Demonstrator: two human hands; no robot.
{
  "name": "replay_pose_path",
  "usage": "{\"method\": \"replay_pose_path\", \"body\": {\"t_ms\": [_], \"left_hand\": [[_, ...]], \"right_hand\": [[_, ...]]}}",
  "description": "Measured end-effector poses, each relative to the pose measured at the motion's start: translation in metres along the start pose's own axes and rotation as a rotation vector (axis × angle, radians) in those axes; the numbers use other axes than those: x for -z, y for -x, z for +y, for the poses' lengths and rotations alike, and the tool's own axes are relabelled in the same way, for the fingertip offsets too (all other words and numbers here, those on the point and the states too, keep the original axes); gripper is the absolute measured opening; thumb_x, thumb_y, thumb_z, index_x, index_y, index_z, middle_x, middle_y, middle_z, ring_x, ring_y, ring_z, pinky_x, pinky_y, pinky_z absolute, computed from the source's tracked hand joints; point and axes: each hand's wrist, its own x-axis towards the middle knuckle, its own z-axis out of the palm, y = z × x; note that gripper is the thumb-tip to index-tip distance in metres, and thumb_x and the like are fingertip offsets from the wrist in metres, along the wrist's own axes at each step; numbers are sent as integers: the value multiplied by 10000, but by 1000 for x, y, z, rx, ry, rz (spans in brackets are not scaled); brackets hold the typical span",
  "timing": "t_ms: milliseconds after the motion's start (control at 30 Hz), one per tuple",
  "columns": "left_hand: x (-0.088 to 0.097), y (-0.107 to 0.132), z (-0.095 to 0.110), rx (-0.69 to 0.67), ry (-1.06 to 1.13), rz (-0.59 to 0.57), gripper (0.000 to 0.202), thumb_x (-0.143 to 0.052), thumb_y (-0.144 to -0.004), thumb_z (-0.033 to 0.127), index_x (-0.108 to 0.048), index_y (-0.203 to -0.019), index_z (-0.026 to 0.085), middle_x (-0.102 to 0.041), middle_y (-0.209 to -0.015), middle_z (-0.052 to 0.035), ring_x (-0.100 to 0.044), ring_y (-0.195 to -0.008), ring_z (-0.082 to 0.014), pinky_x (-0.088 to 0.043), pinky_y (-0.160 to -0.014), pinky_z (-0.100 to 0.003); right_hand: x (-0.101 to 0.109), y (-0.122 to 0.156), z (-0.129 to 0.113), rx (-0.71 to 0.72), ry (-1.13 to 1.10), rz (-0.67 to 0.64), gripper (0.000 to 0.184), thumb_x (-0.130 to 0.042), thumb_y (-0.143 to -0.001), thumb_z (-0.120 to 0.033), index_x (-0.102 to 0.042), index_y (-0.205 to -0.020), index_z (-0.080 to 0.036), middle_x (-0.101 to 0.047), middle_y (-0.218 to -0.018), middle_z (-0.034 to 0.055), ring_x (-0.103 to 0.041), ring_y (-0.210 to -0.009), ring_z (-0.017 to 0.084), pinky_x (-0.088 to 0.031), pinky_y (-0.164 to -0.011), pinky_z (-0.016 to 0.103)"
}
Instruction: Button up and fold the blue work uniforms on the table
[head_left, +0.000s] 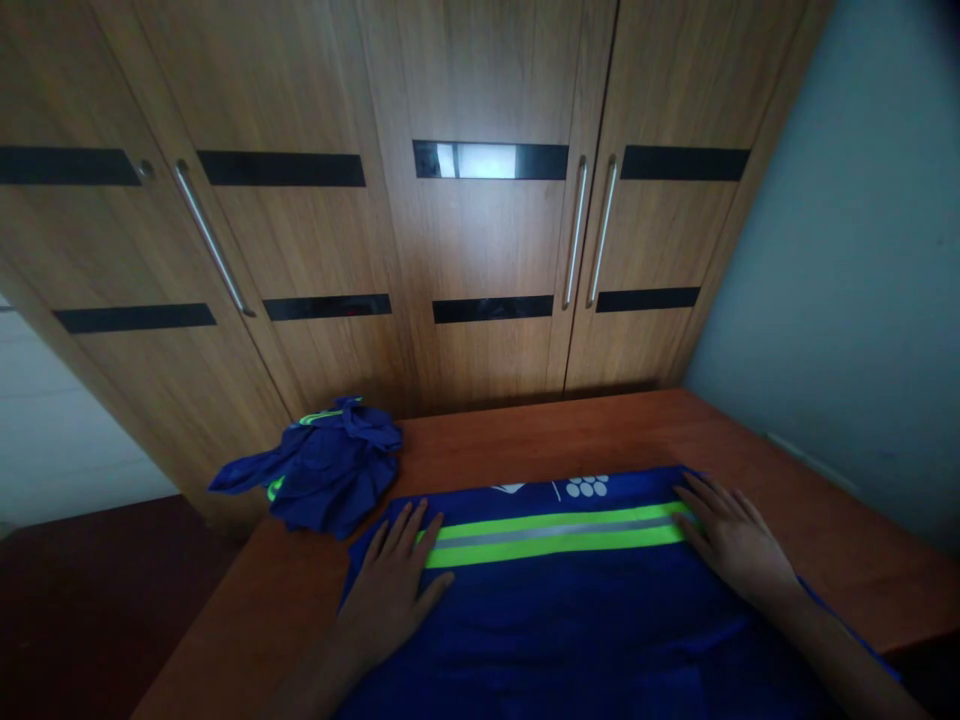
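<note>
A blue work garment lies spread on the wooden table, with a lime-green and silver reflective band across it and a white printed logo near its far edge. My left hand rests flat on its left side, fingers spread at the end of the band. On the right side, my right hand lies flat with fingers stretched over the band's other end. Neither hand grips the cloth. The near part of the garment runs out of the bottom of the view.
A crumpled blue garment with green trim sits at the table's far left corner, partly over the edge. The reddish-brown table reaches a wooden wardrobe with metal handles. A pale wall stands to the right.
</note>
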Motion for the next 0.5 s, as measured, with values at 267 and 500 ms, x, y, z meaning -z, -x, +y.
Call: {"method": "replay_pose_path", "body": {"t_ms": [267, 500], "left_hand": [[-3, 0, 3, 15, -20, 21, 640, -357, -883, 597, -289, -1441, 291, -260, -1521, -73, -244, -1384, -303, -227, -1099, -521], [-4, -14, 13, 56, -5, 7, 637, -332, -890, 597, -312, -1436, 269, -262, -1520, -93, -220, -1391, -309, -200, -1099, -539]], "right_hand": [[-25, 0, 24, 19, -57, -80, 604, -324, -911, -534, -410, -1380, -163, -399, -1443, 114, -354, -1330, 279, -327, -1074, 486], [-29, -27, 37, 4, -93, -105, 603, -333, -903, -544, -434, -1368, -173, -419, -1432, 101, -371, -1318, 280, -345, -1061, 488]]}}
